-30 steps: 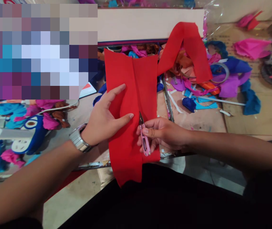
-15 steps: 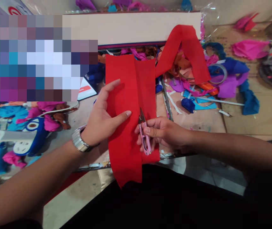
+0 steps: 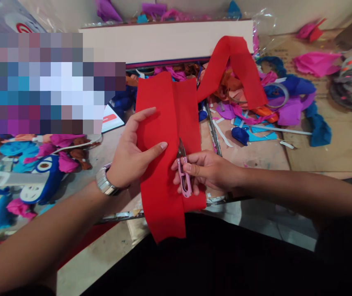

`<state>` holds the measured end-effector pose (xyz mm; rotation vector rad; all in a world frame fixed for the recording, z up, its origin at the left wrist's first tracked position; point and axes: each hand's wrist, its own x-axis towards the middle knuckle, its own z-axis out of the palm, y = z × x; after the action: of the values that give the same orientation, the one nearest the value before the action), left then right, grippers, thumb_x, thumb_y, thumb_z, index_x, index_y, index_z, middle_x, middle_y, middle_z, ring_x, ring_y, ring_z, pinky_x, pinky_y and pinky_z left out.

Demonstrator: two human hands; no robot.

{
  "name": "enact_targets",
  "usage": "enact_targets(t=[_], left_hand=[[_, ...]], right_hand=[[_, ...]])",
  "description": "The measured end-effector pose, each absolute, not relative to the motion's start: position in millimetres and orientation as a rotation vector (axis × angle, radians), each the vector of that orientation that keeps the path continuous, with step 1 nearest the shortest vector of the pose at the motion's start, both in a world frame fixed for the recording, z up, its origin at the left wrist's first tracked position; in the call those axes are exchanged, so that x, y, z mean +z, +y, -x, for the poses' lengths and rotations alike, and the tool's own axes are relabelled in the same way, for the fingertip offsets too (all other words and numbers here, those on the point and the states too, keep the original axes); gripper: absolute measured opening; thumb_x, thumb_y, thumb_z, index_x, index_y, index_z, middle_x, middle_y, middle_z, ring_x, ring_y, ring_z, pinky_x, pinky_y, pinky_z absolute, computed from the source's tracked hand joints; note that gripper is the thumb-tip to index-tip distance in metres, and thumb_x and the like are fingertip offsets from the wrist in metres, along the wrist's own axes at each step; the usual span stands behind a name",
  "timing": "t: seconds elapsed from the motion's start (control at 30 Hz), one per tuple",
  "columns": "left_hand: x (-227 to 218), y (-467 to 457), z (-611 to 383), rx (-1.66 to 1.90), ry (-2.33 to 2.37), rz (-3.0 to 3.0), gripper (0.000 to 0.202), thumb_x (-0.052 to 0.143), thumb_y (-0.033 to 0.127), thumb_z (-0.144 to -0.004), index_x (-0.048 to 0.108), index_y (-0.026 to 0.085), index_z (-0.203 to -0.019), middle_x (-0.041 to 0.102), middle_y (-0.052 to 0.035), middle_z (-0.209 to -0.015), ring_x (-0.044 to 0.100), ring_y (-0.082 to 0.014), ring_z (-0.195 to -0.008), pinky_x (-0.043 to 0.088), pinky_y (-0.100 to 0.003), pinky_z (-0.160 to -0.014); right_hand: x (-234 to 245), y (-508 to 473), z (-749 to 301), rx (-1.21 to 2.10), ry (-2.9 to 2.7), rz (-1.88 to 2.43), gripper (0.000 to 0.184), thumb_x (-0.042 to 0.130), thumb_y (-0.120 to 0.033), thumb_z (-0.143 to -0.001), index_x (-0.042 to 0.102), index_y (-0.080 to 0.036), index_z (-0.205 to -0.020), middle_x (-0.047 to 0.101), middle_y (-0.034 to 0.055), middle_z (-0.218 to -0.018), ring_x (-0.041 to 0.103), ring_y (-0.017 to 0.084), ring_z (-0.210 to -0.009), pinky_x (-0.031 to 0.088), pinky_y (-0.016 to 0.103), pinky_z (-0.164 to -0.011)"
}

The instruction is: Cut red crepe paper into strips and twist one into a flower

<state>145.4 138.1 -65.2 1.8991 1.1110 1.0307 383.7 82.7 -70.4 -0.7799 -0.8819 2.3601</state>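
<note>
A wide piece of red fabric [image 3: 155, 172] lies in front of me, one layer overlapping another along a lengthwise edge, its near end hanging over the table edge. My left hand [image 3: 135, 144] rests at the fabric's left side, with thumb and forefinger spread apart over it and the other fingers partly hidden. In my right hand [image 3: 208, 168] are pink-handled thread snips [image 3: 184, 176], gripped between thumb and fingers. Their dark blades point away from me, over the overlap in the red fabric. A red strip [image 3: 246, 70] lies bent over the scraps at the far right of the fabric.
A long pale board [image 3: 166, 41] stands at the back. Colourful scraps [image 3: 290, 109] and a tape roll [image 3: 282, 92] lie to the right, beside cardboard [image 3: 314, 148]. At the left are a blue-and-white tool [image 3: 45, 179] and more scraps [image 3: 66, 158]. A pixelated patch hides the upper left.
The view has shifted slightly. Both hands, the snips and the red fabric keep nearly the same places relative to each other.
</note>
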Motion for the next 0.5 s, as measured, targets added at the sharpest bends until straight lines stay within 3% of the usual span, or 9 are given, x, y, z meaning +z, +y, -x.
enact_targets(t=[0.5], left_hand=[[-56,133,-149,0.977,1.160,-1.996,0.066,0.080,0.044,-0.090,0.053,0.026,-0.147,0.063,-0.0094,-0.150,0.058,-0.0315,-0.144,0.045,-0.057,-0.128]], right_hand=[[-69,81,-383,2.360,-0.832,0.836,0.046,0.087,-0.052,-0.086,0.070,-0.014,-0.105,0.080,0.0062,-0.092,0.080,0.018,-0.073,0.058,0.020,-0.052]])
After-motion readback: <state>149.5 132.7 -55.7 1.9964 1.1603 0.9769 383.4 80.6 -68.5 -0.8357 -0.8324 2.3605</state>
